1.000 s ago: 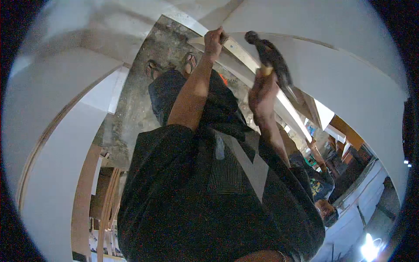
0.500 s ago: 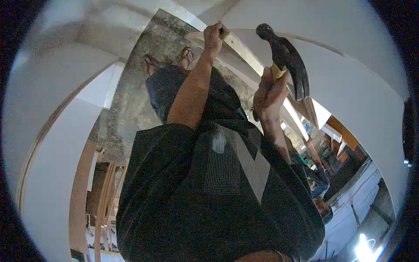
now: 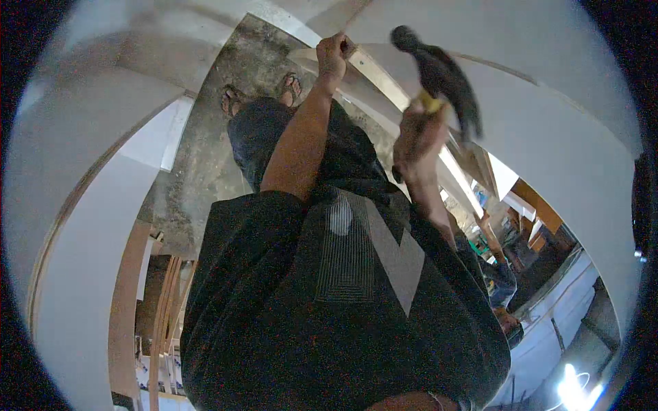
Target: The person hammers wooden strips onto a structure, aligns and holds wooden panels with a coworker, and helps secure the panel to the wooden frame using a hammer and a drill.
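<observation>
My left hand [image 3: 333,56] is closed at the upper end of a long pale wooden strip [image 3: 378,79]; what its fingers pinch there is too small to make out. The strip runs diagonally down to the right, beside a large white panel [image 3: 548,130]. My right hand [image 3: 419,137], slightly blurred, is wrapped round the yellow-topped handle of a claw hammer [image 3: 442,79]. The dark hammer head is raised over the white panel, to the right of the strip, apart from my left hand.
Another person [image 3: 499,281] is at the lower right, an arm reaching up to the strip's far end. White panels [image 3: 89,240] curve along the left, above upright wooden boards [image 3: 164,308]. Stained concrete floor [image 3: 199,171] lies around my feet. A bright lamp [image 3: 577,394] shines at lower right.
The hammer in my right hand first swung to the right, then moved slightly back up and left. My left hand has stayed closed at the strip's end.
</observation>
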`<state>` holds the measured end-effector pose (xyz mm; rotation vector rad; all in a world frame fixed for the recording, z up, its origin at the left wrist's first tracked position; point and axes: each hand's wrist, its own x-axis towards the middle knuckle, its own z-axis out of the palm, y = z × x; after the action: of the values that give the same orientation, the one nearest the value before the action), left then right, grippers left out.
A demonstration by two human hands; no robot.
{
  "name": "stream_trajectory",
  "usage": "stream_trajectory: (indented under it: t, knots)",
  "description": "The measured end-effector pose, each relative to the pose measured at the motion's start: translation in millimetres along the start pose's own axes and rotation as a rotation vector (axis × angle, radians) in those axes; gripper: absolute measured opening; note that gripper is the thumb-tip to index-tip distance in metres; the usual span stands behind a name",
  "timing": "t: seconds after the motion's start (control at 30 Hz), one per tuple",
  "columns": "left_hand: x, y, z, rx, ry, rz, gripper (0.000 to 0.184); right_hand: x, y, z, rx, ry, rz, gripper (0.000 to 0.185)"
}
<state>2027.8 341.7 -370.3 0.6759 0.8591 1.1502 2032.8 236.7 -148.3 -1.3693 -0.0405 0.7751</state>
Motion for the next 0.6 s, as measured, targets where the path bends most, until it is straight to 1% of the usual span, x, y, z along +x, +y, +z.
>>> stream_trajectory:
  t: [0.03, 0.07, 0.1, 0.13, 0.17, 0.2, 0.23, 0.27, 0.3, 0.33, 0.37, 0.4, 0.43, 0.47, 0.5, 0.53, 0.57, 0.6]
  knots:
    - [2, 2, -1, -0.042, -0.019, -0.047, 0.041, -9, -13, 16, -0.034, 0.036, -0.032, 0.023]
    - [1, 3, -2, -0.086, -0.038, -0.093, 0.038, -5, -8, 8, -0.036, 0.038, -0.032, 0.023]
    - [6, -7, -7, -0.087, -0.039, -0.094, 0.038, 6, 6, -9, -0.904, -0.186, -0.423, 0.022]
    - [13, -23, -12, 0.246, -0.055, 0.305, 0.032, 17, 26, -30, -1.775, -0.414, -0.808, 0.02]
    - [16, -32, -14, 0.578, -0.066, 0.708, 0.027, 38, 63, -45, -1.631, -0.334, -0.473, 0.023]
    - [5, -22, -12, 0.58, -0.067, 0.708, 0.027, 37, 63, -41, -1.578, -0.384, -0.682, 0.029]
    - [-1, -11, -11, 0.617, -0.02, 0.701, 0.023, 34, 58, -38, -1.522, -0.384, -0.543, 0.03]
    - [7, -1, -9, 0.646, 0.014, 0.709, 0.02, 31, 45, -20, -1.454, -0.369, -0.42, 0.031]
    - [10, -13, -13, 0.381, -0.114, 0.18, 0.016, 32, 42, -15, -1.448, -0.357, -0.427, 0.031]
    - [1, -26, -18, 0.384, -0.113, 0.164, 0.016, 26, 39, -16, -1.446, -0.325, -0.408, 0.031]
    - [-1, -25, -20, 0.391, -0.059, 0.219, 0.018, 24, 35, -11, -1.439, -0.304, -0.401, 0.031]
    - [8, -21, -14, 0.389, -0.015, 0.294, 0.021, 17, 22, -2, -1.312, -0.272, -0.297, 0.031]
    - [7, -19, -7, -0.016, 0.041, 0.05, 0.033, 16, 12, -1, -1.297, -0.278, -0.384, 0.028]
    - [1, -20, -9, -0.016, 0.043, 0.03, 0.033, 11, 3, -4, -1.292, -0.282, -0.446, 0.026]
    - [-3, -10, -12, 0.358, 0.002, 0.246, 0.027, 6, -6, -2, -1.114, -0.32, -0.53, 0.021]
    - [-2, -4, -14, 0.729, -0.047, 0.478, 0.025, 15, 1, -29, -0.815, -0.189, -0.226, 0.028]
    - [5, -12, -15, 0.14, -0.094, -0.05, 0.023, 5, -2, -18, -0.788, -0.206, -0.354, 0.029]
    - [12, -17, -18, 0.138, -0.094, -0.048, 0.023, -6, -5, -8, -0.76, -0.223, -0.476, 0.029]
